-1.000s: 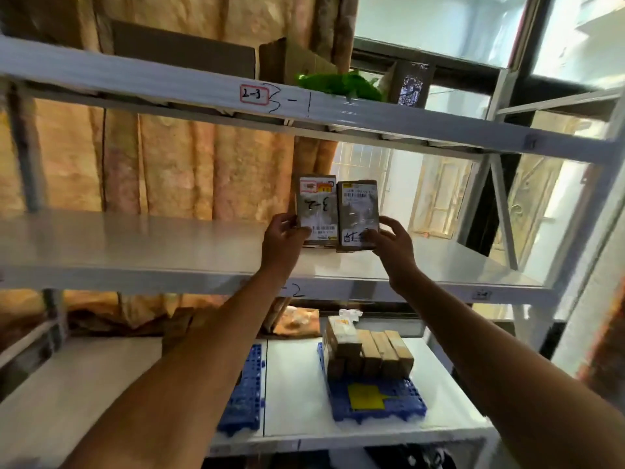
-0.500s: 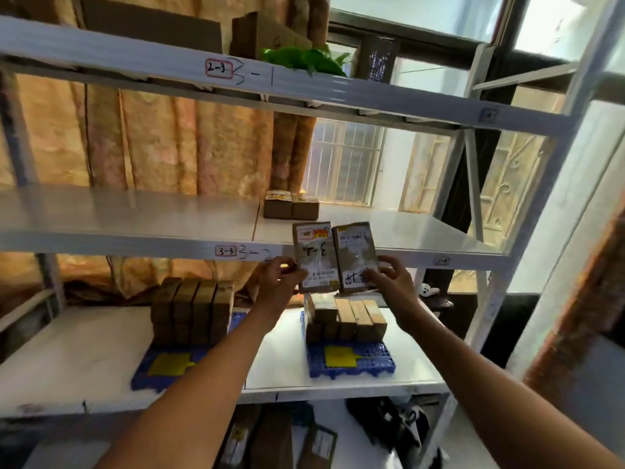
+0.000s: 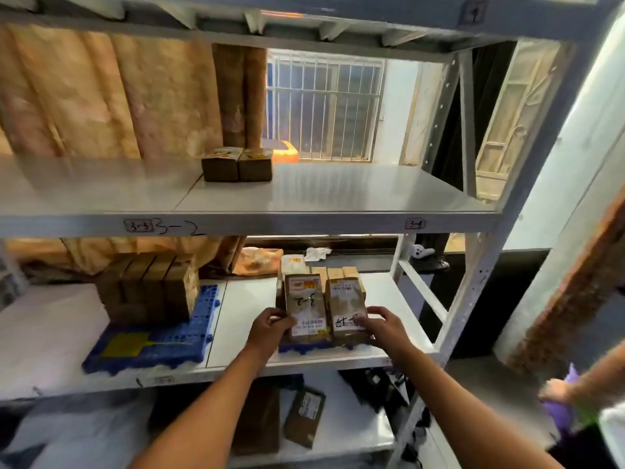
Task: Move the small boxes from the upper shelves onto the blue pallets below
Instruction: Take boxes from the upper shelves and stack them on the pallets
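Grey metal shelving (image 3: 304, 221) before a barred window (image 3: 324, 106) — each hand's grip, left (image 3: 270, 328) and right (image 3: 384, 328), pinches a box.

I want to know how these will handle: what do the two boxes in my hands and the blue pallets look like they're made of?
Boxes: brown cardboard, matte, with paper labels, seemingly taped. Blue pallets: probably moulded plastic, judging by the uniform colour and grid holes.
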`<move>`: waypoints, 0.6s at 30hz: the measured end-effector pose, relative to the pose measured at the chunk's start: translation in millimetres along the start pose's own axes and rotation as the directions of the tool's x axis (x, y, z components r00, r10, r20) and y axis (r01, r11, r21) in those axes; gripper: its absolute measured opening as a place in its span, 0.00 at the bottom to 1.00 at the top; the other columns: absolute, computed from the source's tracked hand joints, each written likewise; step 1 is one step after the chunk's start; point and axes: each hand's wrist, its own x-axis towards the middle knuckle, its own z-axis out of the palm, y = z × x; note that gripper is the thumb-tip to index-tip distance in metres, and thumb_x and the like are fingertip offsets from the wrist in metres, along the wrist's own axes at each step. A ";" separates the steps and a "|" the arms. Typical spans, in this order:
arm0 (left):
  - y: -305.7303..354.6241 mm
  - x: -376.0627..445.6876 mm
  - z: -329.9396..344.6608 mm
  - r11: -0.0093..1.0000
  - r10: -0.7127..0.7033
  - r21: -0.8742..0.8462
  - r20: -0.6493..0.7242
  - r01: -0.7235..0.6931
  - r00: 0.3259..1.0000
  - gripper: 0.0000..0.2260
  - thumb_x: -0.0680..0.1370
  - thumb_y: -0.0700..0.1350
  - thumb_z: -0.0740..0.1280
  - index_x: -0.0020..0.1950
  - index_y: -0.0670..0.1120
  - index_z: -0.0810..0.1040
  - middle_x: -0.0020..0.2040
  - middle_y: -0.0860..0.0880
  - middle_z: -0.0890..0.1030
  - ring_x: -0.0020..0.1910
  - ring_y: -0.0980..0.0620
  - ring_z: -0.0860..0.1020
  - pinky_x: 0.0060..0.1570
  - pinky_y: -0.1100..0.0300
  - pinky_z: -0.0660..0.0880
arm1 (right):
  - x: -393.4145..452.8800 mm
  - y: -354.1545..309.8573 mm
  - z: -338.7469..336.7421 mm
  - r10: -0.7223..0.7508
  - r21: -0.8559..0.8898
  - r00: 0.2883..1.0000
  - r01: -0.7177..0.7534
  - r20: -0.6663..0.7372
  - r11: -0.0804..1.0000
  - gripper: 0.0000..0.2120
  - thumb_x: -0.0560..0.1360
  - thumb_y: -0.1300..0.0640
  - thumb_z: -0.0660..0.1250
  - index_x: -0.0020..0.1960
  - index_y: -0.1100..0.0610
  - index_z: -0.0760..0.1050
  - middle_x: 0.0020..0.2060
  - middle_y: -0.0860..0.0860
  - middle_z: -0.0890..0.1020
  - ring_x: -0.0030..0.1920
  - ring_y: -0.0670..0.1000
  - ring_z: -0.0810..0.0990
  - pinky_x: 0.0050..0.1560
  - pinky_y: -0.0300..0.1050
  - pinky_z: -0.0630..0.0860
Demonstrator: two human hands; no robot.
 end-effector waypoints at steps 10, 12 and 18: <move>11.6 129.4 -36.6 0.986 -0.044 -0.162 -0.105 0.026 0.994 0.14 0.78 0.42 0.71 0.61 0.38 0.75 0.53 0.38 0.85 0.52 0.39 0.85 0.48 0.49 0.82 | 149.2 -22.7 53.9 0.018 -0.226 0.990 -0.049 -0.137 0.973 0.21 0.78 0.53 0.72 0.67 0.60 0.77 0.61 0.59 0.83 0.60 0.59 0.82 0.65 0.58 0.78; 14.8 152.7 -42.9 0.986 -0.045 -0.166 -0.118 0.025 0.992 0.14 0.77 0.43 0.71 0.60 0.39 0.76 0.53 0.39 0.86 0.51 0.40 0.85 0.48 0.49 0.82 | 174.3 -30.3 65.4 0.008 -0.331 0.990 -0.054 -0.138 0.942 0.21 0.79 0.52 0.70 0.68 0.60 0.78 0.62 0.58 0.83 0.61 0.60 0.81 0.66 0.57 0.76; 27.2 193.5 -57.7 0.989 -0.006 -0.148 -0.132 -0.014 0.991 0.12 0.76 0.45 0.73 0.58 0.44 0.79 0.53 0.42 0.86 0.49 0.43 0.86 0.52 0.48 0.83 | 219.4 -31.5 87.5 0.037 -0.410 0.995 -0.071 -0.089 0.910 0.19 0.81 0.53 0.66 0.69 0.57 0.78 0.63 0.57 0.83 0.61 0.58 0.81 0.65 0.52 0.77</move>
